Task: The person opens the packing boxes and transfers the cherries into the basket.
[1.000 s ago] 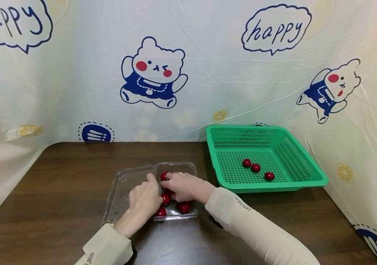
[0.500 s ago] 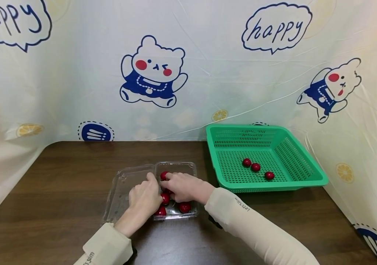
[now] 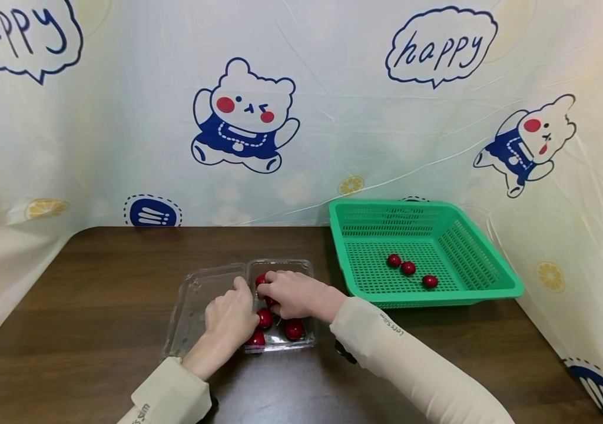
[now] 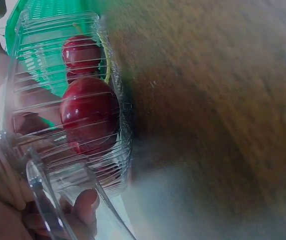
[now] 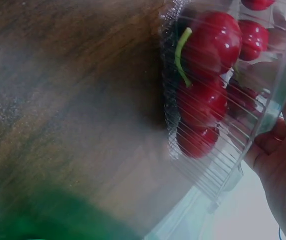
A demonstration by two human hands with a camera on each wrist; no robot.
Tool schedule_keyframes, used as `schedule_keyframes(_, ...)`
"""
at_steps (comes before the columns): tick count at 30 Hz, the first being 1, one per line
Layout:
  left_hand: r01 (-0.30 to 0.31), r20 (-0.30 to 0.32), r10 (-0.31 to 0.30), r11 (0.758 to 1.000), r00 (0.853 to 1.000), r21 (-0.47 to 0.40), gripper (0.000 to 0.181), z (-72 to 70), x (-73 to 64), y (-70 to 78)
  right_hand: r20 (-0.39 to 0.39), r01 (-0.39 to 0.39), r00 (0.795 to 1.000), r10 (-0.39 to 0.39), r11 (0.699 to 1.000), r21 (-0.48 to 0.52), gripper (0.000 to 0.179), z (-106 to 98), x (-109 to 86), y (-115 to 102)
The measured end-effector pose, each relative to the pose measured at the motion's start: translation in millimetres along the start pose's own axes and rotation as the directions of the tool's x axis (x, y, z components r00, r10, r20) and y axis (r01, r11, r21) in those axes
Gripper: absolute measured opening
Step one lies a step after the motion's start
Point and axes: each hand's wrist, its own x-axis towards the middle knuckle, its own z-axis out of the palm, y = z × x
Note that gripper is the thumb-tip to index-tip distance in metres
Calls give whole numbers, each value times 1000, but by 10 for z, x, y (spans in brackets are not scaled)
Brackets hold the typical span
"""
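A clear plastic clamshell box [image 3: 280, 348] lies with its lid [image 3: 195, 306] folded out to the left. Several dark red cherries [image 3: 294, 329] sit in it. My left hand [image 3: 229, 318] grips the box at the hinge side, and its thumb [image 4: 86, 206] shows through the plastic in the left wrist view. My right hand [image 3: 296, 296] reaches in over the right side with curled fingers that pinch a cherry [image 3: 269, 301], mostly hidden under the hand. Through the box wall, the right wrist view shows cherries [image 5: 214, 42], one with a green stem [image 5: 181, 56].
To the right stands a green plastic basket [image 3: 428, 296] with 3 cherries [image 3: 408, 268] on its floor. A brown wooden table [image 3: 121, 265] carries everything. Behind it hangs a printed curtain [image 3: 333, 135].
My right hand has risen slightly within the box, and the cherry at the front right has shifted a little. The left hand keeps its place at the hinge side.
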Motion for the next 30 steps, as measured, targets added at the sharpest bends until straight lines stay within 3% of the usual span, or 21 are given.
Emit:
schedule_keyframes(17,1,2,-1,1000,1000,-5,33,7,11,-14,-82,-42,996,42,999,4,28,-242,-120,199)
schedule_keyframes(30,0,-6,0,1000,1000,-8,31,21,5,-22,-240,-80,965,103,991,104,24,-504,-324,453)
